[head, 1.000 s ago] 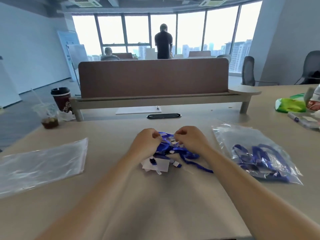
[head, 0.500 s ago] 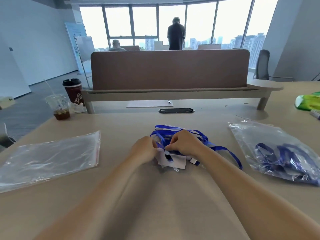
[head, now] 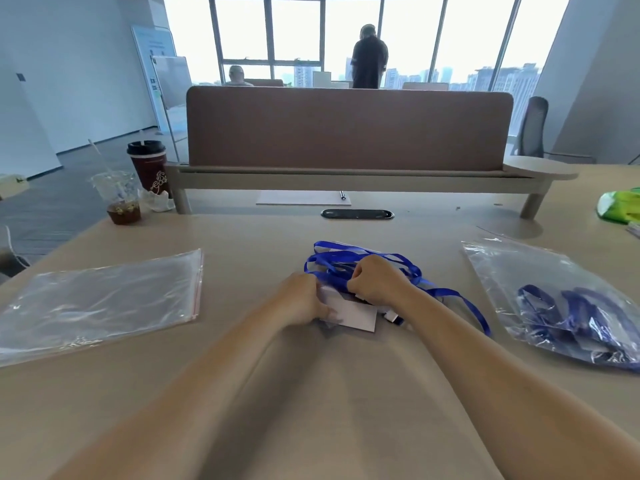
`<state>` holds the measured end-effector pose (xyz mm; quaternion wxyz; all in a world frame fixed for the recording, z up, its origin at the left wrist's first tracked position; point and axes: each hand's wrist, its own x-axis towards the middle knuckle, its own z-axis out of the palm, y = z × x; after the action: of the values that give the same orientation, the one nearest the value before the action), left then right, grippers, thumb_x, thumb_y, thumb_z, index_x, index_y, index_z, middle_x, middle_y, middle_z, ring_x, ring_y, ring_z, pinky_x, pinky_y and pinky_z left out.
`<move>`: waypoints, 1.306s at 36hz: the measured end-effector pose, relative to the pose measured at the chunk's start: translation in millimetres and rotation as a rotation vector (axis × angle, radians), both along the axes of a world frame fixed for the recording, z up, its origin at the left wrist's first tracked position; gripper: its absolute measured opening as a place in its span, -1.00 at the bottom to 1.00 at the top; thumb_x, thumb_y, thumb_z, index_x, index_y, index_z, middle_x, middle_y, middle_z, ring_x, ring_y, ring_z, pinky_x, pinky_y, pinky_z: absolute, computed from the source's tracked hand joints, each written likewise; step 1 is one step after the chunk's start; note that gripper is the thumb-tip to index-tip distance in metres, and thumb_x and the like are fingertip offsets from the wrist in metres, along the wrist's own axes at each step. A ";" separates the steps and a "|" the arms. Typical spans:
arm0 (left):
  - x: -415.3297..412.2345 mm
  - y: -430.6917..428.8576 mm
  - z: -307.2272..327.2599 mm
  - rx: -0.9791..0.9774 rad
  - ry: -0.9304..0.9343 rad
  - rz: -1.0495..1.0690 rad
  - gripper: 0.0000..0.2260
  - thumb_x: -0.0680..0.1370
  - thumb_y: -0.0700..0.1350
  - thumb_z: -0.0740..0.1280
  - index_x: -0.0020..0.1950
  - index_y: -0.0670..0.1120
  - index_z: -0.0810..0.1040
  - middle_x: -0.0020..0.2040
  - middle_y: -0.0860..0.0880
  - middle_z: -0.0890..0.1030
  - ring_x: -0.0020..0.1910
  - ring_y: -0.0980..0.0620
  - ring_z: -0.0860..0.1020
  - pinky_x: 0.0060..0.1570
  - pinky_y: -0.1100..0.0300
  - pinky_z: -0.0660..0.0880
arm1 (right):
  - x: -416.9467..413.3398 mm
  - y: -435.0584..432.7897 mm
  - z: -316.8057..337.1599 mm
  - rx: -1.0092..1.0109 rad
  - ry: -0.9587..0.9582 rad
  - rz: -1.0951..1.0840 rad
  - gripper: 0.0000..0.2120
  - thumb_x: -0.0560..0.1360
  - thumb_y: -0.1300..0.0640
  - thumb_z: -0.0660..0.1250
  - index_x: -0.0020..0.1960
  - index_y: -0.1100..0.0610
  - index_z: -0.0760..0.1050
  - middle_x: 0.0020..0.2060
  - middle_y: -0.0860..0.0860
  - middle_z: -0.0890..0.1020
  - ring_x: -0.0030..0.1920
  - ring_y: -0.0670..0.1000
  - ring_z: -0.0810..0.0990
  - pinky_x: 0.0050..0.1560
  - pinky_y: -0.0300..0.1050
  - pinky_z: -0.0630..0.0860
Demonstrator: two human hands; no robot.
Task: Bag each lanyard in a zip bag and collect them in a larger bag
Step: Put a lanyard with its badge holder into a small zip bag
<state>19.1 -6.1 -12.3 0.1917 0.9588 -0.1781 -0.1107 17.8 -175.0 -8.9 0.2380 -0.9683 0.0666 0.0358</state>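
A tangle of blue lanyards [head: 349, 259] lies at the middle of the table, with white cards [head: 360, 315] at its near side. My left hand [head: 299, 299] grips the white cards and a small clear bag at the pile's left edge. My right hand [head: 375, 280] is curled round blue strap on top of the pile. One strap loop [head: 464, 303] trails off to the right. A large clear bag [head: 561, 299] holding several bagged blue lanyards lies at the right. A stack of clear zip bags [head: 100, 299] with a red seal lies flat at the left.
A dark paper cup [head: 149, 168] and a plastic cup of tea [head: 121, 199] stand at the far left. A brown divider [head: 346, 129] crosses the back of the table, with a black cable grommet [head: 356, 214] before it. A green packet [head: 620, 206] lies far right. Two people are by the windows.
The view has tilted and shifted, so the pile sits lower in frame. Both hands have stayed on the lanyard pile, the left one sliding down onto the white cards.
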 end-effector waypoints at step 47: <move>6.4 12.9 2.4 -0.172 0.018 0.003 -0.53 0.48 -0.07 0.50 0.28 -0.09 0.36 -0.10 0.05 0.50 -0.21 0.13 0.44 -0.29 0.23 0.33 | -12.5 -12.8 12.4 0.325 -0.163 -0.161 -0.89 0.54 0.16 0.33 -0.13 0.13 0.60 -0.22 0.03 0.67 -0.24 -0.02 0.58 -0.29 -0.18 0.43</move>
<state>25.5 6.8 -9.8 0.2750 0.9380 -0.1840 -0.1033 5.3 -187.7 3.4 0.3979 -0.9084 0.1177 -0.0516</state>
